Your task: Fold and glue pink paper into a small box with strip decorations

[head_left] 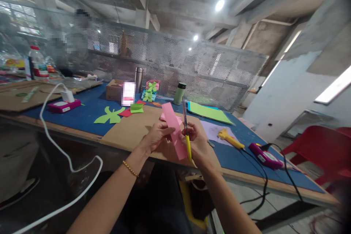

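A strip of pink paper is pinched between the thumb and fingers of my left hand, tilted above the cardboard sheet. My right hand grips scissors with yellow handles, their blades pointing up and away beside the strip's right edge. The fingers of my right hand are also close to the paper; whether they touch it I cannot tell. More pink paper lies partly hidden behind the strip. Cut green paper leaves rest on the blue table to the left.
A yellow hot glue gun lies on lilac paper, its cord running to a purple power strip. Green paper sheets, a green bottle and a cardboard box stand or lie farther back. A white cable hangs at left.
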Demonstrator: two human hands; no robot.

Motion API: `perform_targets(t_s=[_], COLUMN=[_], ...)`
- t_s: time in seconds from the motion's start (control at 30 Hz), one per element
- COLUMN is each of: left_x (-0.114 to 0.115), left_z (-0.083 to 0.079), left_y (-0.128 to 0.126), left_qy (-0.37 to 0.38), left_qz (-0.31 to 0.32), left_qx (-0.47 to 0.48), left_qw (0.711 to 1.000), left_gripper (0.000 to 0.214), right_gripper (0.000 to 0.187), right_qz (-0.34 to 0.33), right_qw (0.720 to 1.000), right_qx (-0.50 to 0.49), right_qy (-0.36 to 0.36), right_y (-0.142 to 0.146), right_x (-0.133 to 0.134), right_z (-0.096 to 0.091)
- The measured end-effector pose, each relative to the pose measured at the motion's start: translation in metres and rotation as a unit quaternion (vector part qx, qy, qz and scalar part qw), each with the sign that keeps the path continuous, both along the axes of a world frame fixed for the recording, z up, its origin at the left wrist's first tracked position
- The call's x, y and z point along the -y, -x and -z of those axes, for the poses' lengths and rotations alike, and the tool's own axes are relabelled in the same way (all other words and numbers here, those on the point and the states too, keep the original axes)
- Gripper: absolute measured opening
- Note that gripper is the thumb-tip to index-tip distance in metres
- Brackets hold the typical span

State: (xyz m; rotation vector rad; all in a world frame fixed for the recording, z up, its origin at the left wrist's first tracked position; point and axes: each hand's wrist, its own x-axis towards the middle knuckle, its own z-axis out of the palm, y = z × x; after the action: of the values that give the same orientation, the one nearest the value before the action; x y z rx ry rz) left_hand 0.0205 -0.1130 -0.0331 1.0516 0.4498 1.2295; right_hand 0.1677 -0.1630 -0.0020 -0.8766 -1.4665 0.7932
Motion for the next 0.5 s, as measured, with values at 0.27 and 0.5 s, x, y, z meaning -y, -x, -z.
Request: perform_targets(t_s=[0.27, 0.5], left_x=[-0.01, -0.006], left_z=[0.002, -0.001], left_y=[0.001, 0.002], left_qy=[0.032, 0.037], left_qz=[-0.084, -0.096], left_qx=[0.052, 0.054], left_qw=[0.995, 0.993], left_gripper=[0.042, 0.039], right_gripper=[0.056, 0.053], right_qz=[0.062, 0.059], right_qw=[0.989, 0.98], right_qx=[0.033, 0.122], right_qy=[0.127, 0.148], right_y=[-0.029, -0.057], right_x=[0.01, 0.034], right_z=[-0.01, -0.024])
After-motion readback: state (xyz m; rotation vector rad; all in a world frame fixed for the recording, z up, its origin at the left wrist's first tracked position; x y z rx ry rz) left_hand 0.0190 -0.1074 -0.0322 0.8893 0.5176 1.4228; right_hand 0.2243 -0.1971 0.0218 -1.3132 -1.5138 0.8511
